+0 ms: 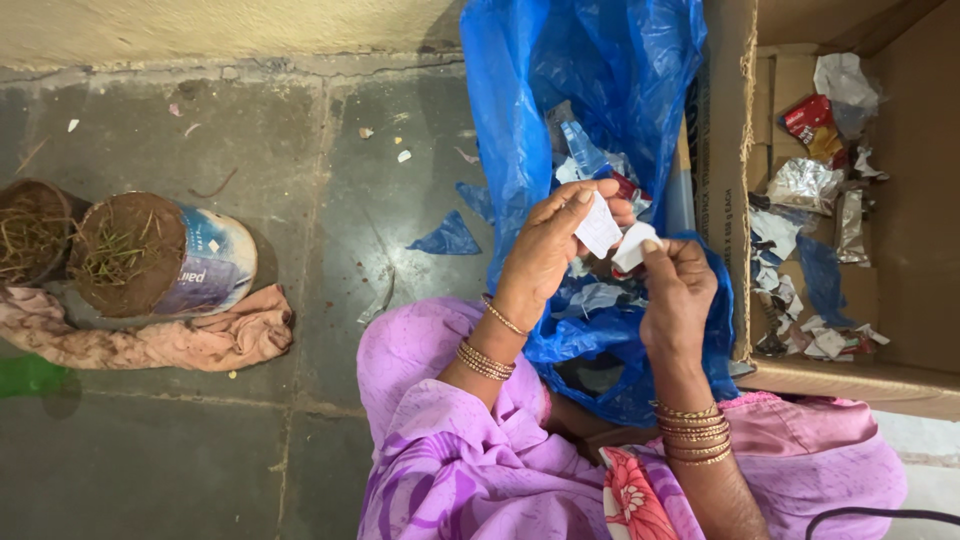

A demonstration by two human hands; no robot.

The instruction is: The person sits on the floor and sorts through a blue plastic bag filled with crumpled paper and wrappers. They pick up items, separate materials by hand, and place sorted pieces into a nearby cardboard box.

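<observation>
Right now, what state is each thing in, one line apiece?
Left hand: pinching a white paper piece.
Right hand: pinching another white paper scrap.
Blue plastic bag: open, scraps inside.
Cardboard box: open, holding wrappers and paper bits.
Tin can: on its side on a pink cloth, filled with soil.

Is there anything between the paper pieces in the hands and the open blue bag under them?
Nothing visible. The left hand and right hand hold white paper pieces directly above the blue bag, whose mouth gapes open below.
</observation>
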